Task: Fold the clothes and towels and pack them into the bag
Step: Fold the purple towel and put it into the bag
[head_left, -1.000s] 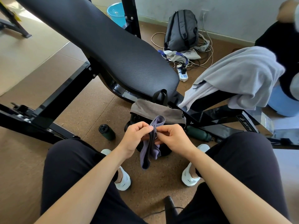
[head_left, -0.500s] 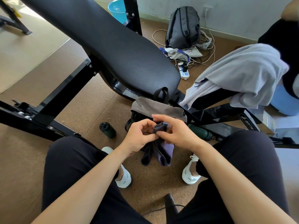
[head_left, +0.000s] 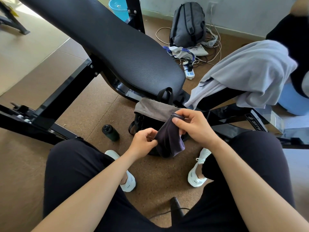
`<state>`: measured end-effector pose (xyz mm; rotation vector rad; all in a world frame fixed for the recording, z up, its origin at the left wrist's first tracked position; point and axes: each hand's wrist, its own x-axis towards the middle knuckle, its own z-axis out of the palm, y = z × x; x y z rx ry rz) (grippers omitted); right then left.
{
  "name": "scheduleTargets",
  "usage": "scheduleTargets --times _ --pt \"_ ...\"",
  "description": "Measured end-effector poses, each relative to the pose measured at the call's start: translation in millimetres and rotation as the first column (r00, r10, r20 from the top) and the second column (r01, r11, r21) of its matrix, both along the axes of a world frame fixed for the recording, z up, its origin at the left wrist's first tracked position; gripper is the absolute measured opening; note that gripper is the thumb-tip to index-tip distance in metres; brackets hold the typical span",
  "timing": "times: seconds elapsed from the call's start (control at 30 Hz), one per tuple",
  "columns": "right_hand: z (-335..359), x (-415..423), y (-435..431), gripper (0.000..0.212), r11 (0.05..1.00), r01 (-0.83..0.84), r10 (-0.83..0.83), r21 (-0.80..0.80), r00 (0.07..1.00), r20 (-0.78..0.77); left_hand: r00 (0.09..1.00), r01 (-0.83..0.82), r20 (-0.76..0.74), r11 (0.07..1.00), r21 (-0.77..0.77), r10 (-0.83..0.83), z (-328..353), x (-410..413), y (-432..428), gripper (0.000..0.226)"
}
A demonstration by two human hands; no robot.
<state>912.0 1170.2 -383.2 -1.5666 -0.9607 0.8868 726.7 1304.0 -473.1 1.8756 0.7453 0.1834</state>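
I hold a small dark purple cloth [head_left: 168, 139] between my knees, folded over on itself. My left hand [head_left: 143, 141] pinches its left edge. My right hand [head_left: 194, 126] grips its upper corner, slightly higher. Just behind it on the floor stands a black bag [head_left: 143, 121] with upright handles, and a grey-brown towel [head_left: 155, 108] lies draped across its mouth. A light grey garment [head_left: 247, 71] hangs over the bench frame at the right.
A black padded weight bench [head_left: 117, 44] slants across the middle, on black steel legs. A dark green bottle [head_left: 110, 132] lies on the cork floor to the left of the bag. A grey backpack [head_left: 188, 24], cables and a power strip [head_left: 189, 72] sit by the far wall.
The hanging cloth has been doubled over into a shorter bundle. My right hand has risen with its corner while my left hand has shifted to the left edge.
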Motion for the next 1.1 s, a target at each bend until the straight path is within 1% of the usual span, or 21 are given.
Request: scheduleTargets --times 0.13,0.2,0.27,0.37,0.5,0.57,0.63,0.7,0.73,0.77,0.83,0.87,0.9,0.93,0.97,1.0,1.03,1.07,1.1 --pt "8 5 -3 0.006 0.997 0.050 -0.041 0.061 0.989 -0.139 0.996 -0.043 -0.077 0.999 -0.028 0.040 -10 -4 -3 0.020" --pt "10 7 -3 0.007 0.993 0.072 -0.048 0.093 0.970 -0.238 0.991 -0.076 -0.113 0.995 -0.067 0.068 -15 -6 -3 0.022" --pt "10 9 -3 0.009 0.989 0.094 -0.058 0.114 0.955 -0.290 0.986 -0.095 -0.141 0.993 -0.075 0.084 -19 -7 -1 0.025" --pt "9 15 -6 0.007 0.983 0.132 -0.089 0.128 0.951 -0.296 0.978 -0.092 -0.191 0.995 -0.044 0.082 -23 -9 2 0.028" --pt "10 24 -10 0.006 0.973 0.189 -0.151 0.129 0.954 -0.259 0.963 0.007 -0.267 0.996 0.085 0.016 -24 -14 1 0.037" --pt "10 28 -12 0.009 0.964 0.236 -0.207 0.126 0.956 -0.208 0.961 0.027 -0.275 0.988 0.151 0.016 -24 -16 2 0.038" --pt "10 30 -12 0.014 0.953 0.283 -0.267 0.112 0.953 -0.141 0.957 0.005 -0.286 0.982 0.189 0.050 -23 -17 5 0.037" --pt "8 33 -12 0.015 0.941 0.329 -0.324 0.074 0.943 -0.074 0.938 -0.030 -0.332 0.978 0.207 0.099 -22 -16 9 0.039" --pt "6 35 -13 0.013 0.936 0.348 -0.349 0.052 0.937 0.010 0.927 -0.050 -0.356 0.979 0.199 0.120 -22 -16 11 0.040" --pt "3 37 -13 0.011 0.932 0.361 -0.362 0.032 0.922 0.138 0.917 -0.065 -0.376 0.980 0.187 0.132 -21 -16 13 0.040" --pt "-1 41 -13 0.006 0.921 0.390 -0.352 -0.017 0.848 0.395 0.905 -0.057 -0.407 0.982 0.178 0.126 -18 -17 17 0.040" --pt "-2 43 -14 0.004 0.909 0.415 -0.346 -0.038 0.802 0.487 0.903 -0.045 -0.413 0.984 0.175 0.115 -15 -17 20 0.039" --pt "-1 44 -14 0.007 0.896 0.442 -0.347 -0.043 0.758 0.553 0.907 -0.039 -0.408 0.984 0.173 0.108 -10 -17 23 0.038" --pt "0 45 -15 0.010 0.886 0.462 -0.365 -0.022 0.727 0.581 0.920 -0.050 -0.373 0.981 0.187 0.118 -3 -17 25 0.037" --pt "2 46 -16 0.011 0.877 0.479 -0.399 0.015 0.712 0.578 0.940 -0.095 -0.299 0.967 0.235 0.165 4 -17 27 0.035" --pt "5 47 -16 0.011 0.867 0.495 -0.440 0.057 0.707 0.554 0.955 -0.172 -0.180 0.934 0.314 0.237 13 -18 28 0.033" --pt "6 47 -16 0.011 0.857 0.508 -0.472 0.087 0.707 0.527 0.947 -0.273 -0.044 0.872 0.407 0.317 21 -20 30 0.033" --pt "4 48 -17 0.011 0.857 0.508 -0.475 0.085 0.715 0.512 0.925 -0.360 0.070 0.799 0.482 0.374 28 -22 32 0.035" --pt "0 52 -17 0.009 0.876 0.482 -0.424 0.028 0.742 0.518 0.911 -0.392 0.111 0.747 0.537 0.398 32 -24 35 0.037"
